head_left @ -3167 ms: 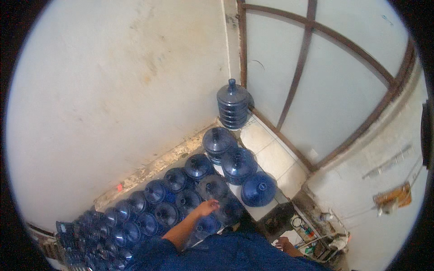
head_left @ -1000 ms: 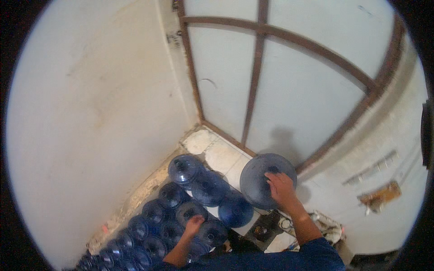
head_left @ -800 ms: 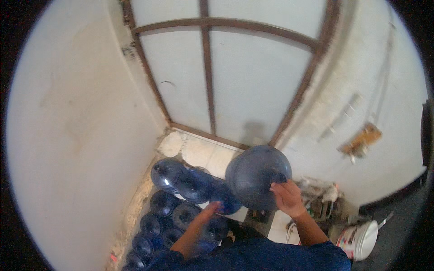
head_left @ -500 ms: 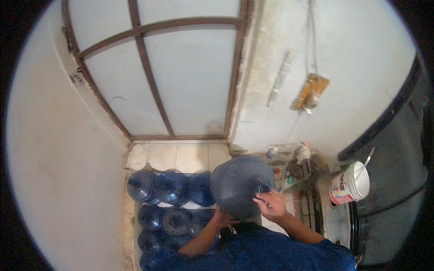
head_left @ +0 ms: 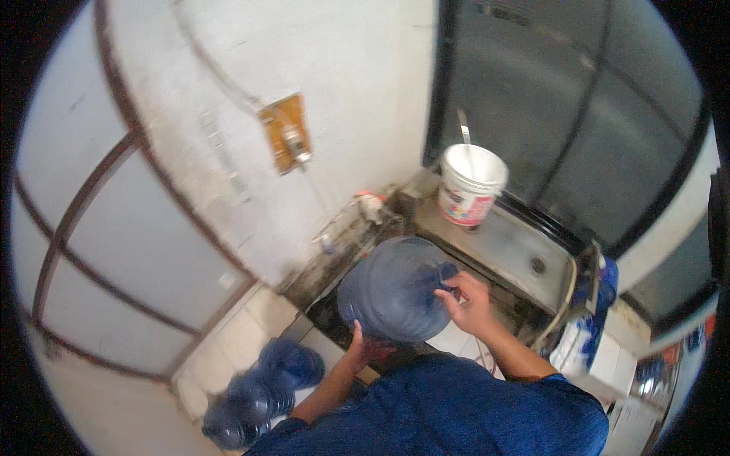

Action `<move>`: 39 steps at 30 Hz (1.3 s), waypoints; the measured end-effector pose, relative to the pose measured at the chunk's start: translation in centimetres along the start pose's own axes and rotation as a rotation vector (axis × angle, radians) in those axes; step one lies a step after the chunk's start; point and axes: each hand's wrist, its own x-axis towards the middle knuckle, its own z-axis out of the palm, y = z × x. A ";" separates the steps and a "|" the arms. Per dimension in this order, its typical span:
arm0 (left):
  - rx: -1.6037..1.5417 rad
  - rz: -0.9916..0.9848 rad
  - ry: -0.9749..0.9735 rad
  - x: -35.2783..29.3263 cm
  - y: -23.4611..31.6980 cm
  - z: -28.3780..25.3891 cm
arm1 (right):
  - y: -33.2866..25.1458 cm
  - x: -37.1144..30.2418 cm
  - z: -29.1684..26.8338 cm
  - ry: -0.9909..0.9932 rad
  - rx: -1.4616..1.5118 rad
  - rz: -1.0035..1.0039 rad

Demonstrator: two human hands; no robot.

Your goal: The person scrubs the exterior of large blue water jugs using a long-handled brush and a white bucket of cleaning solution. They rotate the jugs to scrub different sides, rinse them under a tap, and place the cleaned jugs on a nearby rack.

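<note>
A large translucent blue water jug (head_left: pixel 389 287) is held tilted in front of my body, its neck toward the right. My right hand (head_left: pixel 470 302) is closed on the jug's neck, fingertips at the rim. Against the near lower left side of the jug rests my left hand (head_left: pixel 368 348), its thumb up along the wall and its other fingers partly hidden underneath. Both hands bear on the same jug.
Several more blue water jugs (head_left: pixel 262 395) stand on the tiled floor at lower left. Behind the held jug is a metal sink (head_left: pixel 508 242), with a white bucket (head_left: pixel 473 186) on its left end. A wall-mounted wooden board (head_left: pixel 285 137) carries a plug.
My view has turned right, toward the sink and bucket. The jug and both hands have come along with my body, away from the rows of jugs on the floor.
</note>
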 end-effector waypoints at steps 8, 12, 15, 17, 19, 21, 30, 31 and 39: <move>0.176 -0.405 -0.528 14.7 -0.2 10.8 | 2.0 -4.8 -12.4 0.230 -0.344 -0.020; 0.088 -0.301 -0.523 18.0 -0.3 21.3 | 3.9 -5.8 -16.7 0.213 -0.427 -0.120; -0.151 -0.235 -0.506 23.0 -0.3 27.4 | 7.0 -7.5 -20.1 0.172 -0.516 -0.084; -0.148 -0.207 -0.345 22.8 0.5 31.6 | 10.2 -8.2 -21.5 0.218 -0.524 -0.120; -0.093 -0.089 -0.416 30.6 -2.3 29.4 | 13.4 -8.6 -22.5 0.235 -0.516 -0.141; -0.088 -0.015 -0.419 34.6 -2.9 31.0 | 16.7 -8.9 -23.5 0.234 -0.511 -0.142; -0.016 -0.155 -0.430 45.2 -1.9 34.0 | 28.0 -5.1 -26.4 0.299 -0.452 0.022; 0.018 -0.170 -0.370 45.4 -1.5 34.6 | 29.1 -4.5 -26.5 0.306 -0.435 0.063; 0.598 -0.464 -0.323 56.4 3.8 34.4 | 36.8 3.5 -28.6 0.461 -0.612 0.117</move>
